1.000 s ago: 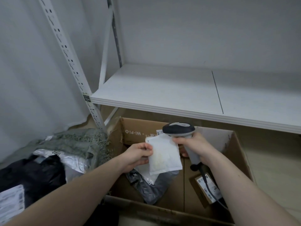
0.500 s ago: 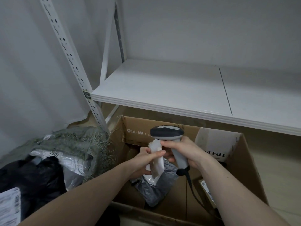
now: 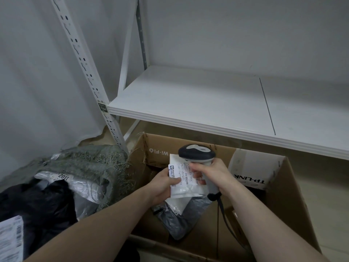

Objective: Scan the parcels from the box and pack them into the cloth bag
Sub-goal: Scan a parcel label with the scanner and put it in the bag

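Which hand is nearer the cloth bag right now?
Left. The left hand holds the white parcel just right of the cloth bag; the right hand, gripping the scanner, is farther right.

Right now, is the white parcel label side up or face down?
Label side up. The white parcel, held by the left hand, shows its printed barcode label beneath the scanner gripped by the right hand.

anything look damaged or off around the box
The cardboard box has a frayed, torn top-left corner by the shelf post. Nothing else stands out.
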